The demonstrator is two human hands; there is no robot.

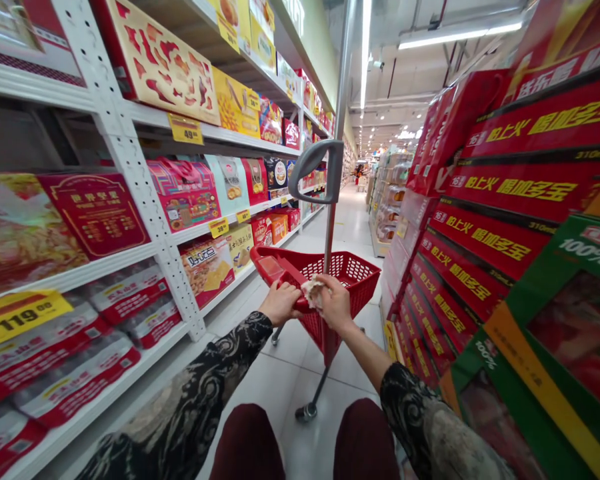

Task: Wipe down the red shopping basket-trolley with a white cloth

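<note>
Left grip: the left grip [281, 301] is curled over the near rim of the red basket [364, 281], fingers on top.
Right grip: the right grip [336, 303] is narrow, pinching a crumpled cloth [314, 293] against the same rim, just beside the left grip's fingertips.
Basket: directly ahead of both grips, its perforated walls opening away from them.
Pole and handle: the metal pole [329, 233] rises just beyond the right grip; the grey handle [325, 173] sits above both.
Progress: work at the rim seems under way, with cloth and basket in contact; which parts are done and which are left cannot be told.
Hard to make out: whether the cloth is fabric or paper, since the right grip covers part of it; the left thumb and the rim under the fingers; the basket's floor; the pole's top, cut off above.
</note>
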